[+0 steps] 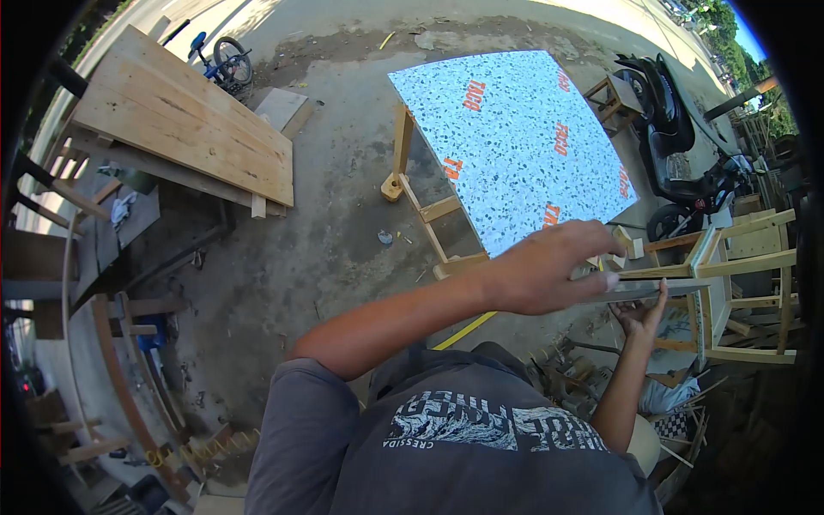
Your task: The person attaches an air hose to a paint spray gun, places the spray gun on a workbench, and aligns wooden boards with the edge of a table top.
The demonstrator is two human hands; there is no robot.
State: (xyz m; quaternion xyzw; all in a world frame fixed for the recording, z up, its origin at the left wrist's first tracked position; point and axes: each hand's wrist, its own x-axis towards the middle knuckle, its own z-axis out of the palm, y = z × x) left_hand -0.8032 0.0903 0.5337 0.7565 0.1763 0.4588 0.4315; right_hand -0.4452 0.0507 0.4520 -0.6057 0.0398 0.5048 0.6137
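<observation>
My left hand [558, 266] reaches across to the right, its fingers bent and thumb apart, over the near end of a narrow grey board [657, 288]. I cannot tell whether the thumb touches the board. Below, my right hand [639, 318] grips the board from underneath, with a finger up along its edge. The board's far end lies by a wooden frame [705, 296]. Just beyond my left hand is a panel [524, 137] with a speckled blue-white surface and orange lettering, resting on a wooden stand [421, 210]. A yellow strip [463, 331] passes under my left forearm.
At left, wide wooden boards [189, 129] lie on a workbench. A motorbike [674, 137] and a small wooden stool [614, 99] stand at right. A blue bicycle [225, 62] is at the back. Scrap wood and a white bag [668, 395] lie low on the right.
</observation>
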